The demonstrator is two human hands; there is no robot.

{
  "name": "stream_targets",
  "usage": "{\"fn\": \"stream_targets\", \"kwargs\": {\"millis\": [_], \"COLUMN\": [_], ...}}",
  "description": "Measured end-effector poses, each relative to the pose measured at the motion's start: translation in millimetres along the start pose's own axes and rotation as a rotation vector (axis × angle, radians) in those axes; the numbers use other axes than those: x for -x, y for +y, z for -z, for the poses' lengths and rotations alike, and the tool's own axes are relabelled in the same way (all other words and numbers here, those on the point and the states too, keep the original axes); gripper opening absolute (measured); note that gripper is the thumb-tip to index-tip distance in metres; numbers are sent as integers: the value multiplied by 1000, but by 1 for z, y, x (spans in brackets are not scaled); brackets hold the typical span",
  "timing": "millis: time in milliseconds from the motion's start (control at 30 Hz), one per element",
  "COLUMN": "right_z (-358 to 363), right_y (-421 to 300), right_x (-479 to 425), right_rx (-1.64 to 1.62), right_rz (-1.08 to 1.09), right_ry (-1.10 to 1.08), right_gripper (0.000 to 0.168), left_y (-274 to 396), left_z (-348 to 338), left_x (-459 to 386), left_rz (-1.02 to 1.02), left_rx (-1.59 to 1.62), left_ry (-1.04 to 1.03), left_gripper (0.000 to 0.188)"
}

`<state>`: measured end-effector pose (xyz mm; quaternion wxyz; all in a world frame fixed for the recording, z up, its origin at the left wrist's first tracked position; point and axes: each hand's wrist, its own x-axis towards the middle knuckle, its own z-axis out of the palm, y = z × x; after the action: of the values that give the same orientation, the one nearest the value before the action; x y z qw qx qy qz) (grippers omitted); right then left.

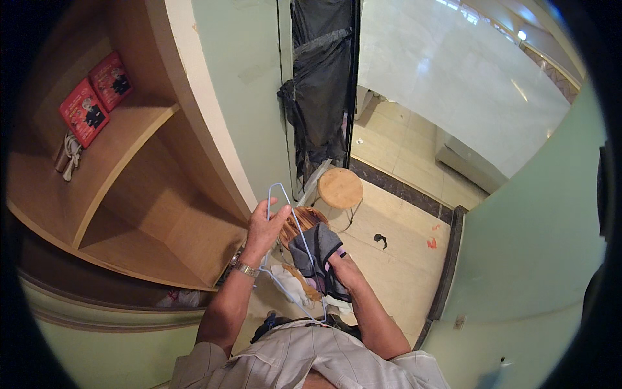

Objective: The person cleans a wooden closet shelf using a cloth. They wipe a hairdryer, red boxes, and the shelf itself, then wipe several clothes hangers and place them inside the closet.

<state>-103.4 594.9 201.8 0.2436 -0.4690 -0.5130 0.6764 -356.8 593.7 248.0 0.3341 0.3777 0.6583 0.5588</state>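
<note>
My left hand [267, 226] holds a light blue wire clothes hanger [307, 247] along one of its sides, the thumb lying over the wire. The hanger's long loop slants down towards my waist. My right hand [346, 273] grips a grey cloth garment [316, 248] with black edging and some purple fabric showing inside. The fingers of that hand are partly hidden in the folds. One wire of the hanger crosses in front of the garment; whether they touch, I cannot tell. Below lies a heap of white and brown cloth [291, 284].
A curved wooden shelf unit [126, 160] stands at my left, holding two red boxes [85, 112] and a white cord [71, 154]. Ahead are a round wooden stool [340, 188], a wood-patterned round seat [303, 221] and black plastic sheeting [320, 87]. A pale green panel [520, 233] rises at right.
</note>
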Motion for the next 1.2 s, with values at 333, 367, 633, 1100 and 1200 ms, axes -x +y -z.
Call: {"fn": "stream_targets", "kwargs": {"millis": [333, 367, 633, 1100, 1200], "right_z": [-19, -23, -50, -49, -49], "right_y": [-14, -13, -9, -25, -20], "right_x": [-1, -2, -3, 10, 7], "right_rx": [-70, -109, 16, 56, 41], "right_rz": [-52, 8, 178, 166, 189], "right_ry": [-173, -170, -70, -91, -87], "right_gripper": [44, 43, 31, 34, 36], "left_y": [17, 23, 35, 55, 49], "left_z": [-7, -10, -9, -28, -31], "left_x": [9, 13, 28, 54, 50], "left_rz": [-96, -103, -299, -334, -347], "left_rx": [-320, -307, -420, -349, -348], "left_ry": [-56, -60, 28, 108, 109], "left_gripper": [59, 60, 64, 49, 49]}}
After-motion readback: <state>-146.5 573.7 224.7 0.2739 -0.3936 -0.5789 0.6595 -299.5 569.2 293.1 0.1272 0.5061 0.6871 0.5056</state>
